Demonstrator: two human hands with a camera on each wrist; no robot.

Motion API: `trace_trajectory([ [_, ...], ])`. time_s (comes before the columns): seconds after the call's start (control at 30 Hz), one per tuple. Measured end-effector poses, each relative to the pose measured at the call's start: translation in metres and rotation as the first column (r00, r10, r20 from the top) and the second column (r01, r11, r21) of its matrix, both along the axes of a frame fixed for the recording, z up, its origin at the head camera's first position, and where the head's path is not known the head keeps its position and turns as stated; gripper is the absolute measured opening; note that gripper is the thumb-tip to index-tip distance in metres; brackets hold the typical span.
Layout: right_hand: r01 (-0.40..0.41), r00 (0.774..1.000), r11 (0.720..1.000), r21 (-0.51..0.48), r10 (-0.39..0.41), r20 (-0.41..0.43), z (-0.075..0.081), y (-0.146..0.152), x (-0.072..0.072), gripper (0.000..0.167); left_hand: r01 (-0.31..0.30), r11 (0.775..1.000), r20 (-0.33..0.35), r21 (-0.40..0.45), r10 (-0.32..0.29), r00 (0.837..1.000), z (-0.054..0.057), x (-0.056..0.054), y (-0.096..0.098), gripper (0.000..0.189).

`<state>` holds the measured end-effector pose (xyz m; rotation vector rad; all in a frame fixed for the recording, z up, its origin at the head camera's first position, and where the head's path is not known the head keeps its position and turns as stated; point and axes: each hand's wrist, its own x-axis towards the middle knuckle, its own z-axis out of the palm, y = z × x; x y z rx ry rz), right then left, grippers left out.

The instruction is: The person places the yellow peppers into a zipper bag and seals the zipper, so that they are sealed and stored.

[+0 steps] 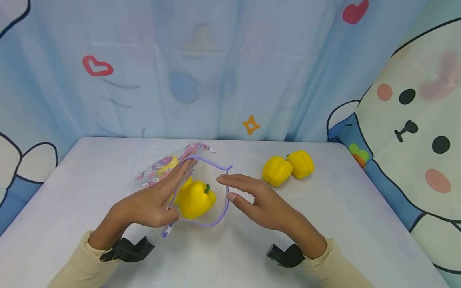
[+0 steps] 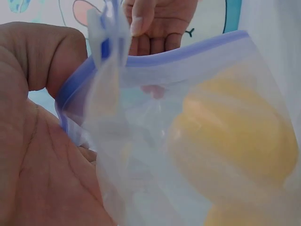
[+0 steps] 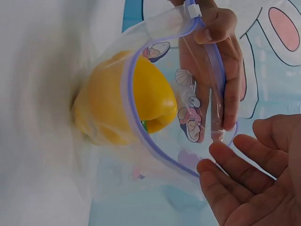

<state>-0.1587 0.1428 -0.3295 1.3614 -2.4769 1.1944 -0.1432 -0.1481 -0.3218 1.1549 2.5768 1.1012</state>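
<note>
A clear zip bag with a purple rim and cartoon prints lies on the table, its mouth spread open toward me. Inside it sits a yellow bell pepper with a green stem, and more yellow shows behind that pepper. My left hand holds the bag's left rim between thumb and fingers, close to the white slider. At the opposite side of the mouth, my right hand has its fingers extended and holds nothing. Whether its fingertips touch the rim, I cannot tell.
Two more yellow bell peppers, one nearer and one farther, lie together on the right of the white table. A blue cartoon curtain hangs behind the table's far edge.
</note>
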Motion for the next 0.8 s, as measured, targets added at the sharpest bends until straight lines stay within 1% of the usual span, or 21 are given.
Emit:
trace_trajectory([
  [0.1, -0.024, 0.999, 0.998, -0.051, 0.025, 0.030, -0.001, 0.002, -0.002, 0.036, -0.003, 1.000, 0.003, -0.003, 0.003, 1.000, -0.001, 0.000, 0.000, 0.107],
  [0.17, -0.038, 0.997, 0.994, -0.107, 0.044, 0.063, 0.000, 0.004, -0.004, 0.034, -0.007, 1.000, 0.005, -0.006, 0.007, 1.000, -0.001, 0.000, -0.001, 0.106],
  [0.27, -0.036, 0.992, 0.979, -0.201, 0.059, 0.108, 0.002, 0.008, -0.008, 0.031, -0.008, 1.000, 0.011, -0.009, 0.008, 1.000, -0.001, -0.001, -0.001, 0.106],
  [0.33, -0.010, 0.992, 0.970, -0.243, 0.040, 0.118, 0.002, 0.012, -0.011, 0.030, -0.006, 1.000, 0.013, -0.010, 0.006, 1.000, -0.002, -0.001, -0.001, 0.106],
  [0.4, 0.018, 0.994, 0.963, -0.267, 0.013, 0.110, 0.002, 0.016, -0.014, 0.029, -0.006, 1.000, 0.012, -0.012, 0.006, 1.000, -0.001, -0.001, -0.001, 0.106],
  [0.57, 0.096, 0.994, 0.961, -0.260, -0.078, 0.078, 0.001, 0.022, -0.021, 0.028, -0.015, 1.000, 0.002, -0.016, 0.015, 1.000, 0.000, -0.001, -0.001, 0.107],
  [0.7, 0.143, 0.989, 0.961, -0.238, -0.131, 0.066, -0.001, 0.029, -0.030, 0.028, -0.018, 1.000, 0.001, -0.018, 0.018, 1.000, 0.000, -0.001, -0.001, 0.107],
  [0.8, 0.171, 0.984, 0.957, -0.235, -0.155, 0.082, -0.003, 0.037, -0.037, 0.028, -0.021, 1.000, 0.003, -0.017, 0.021, 1.000, 0.000, -0.001, 0.000, 0.107],
])
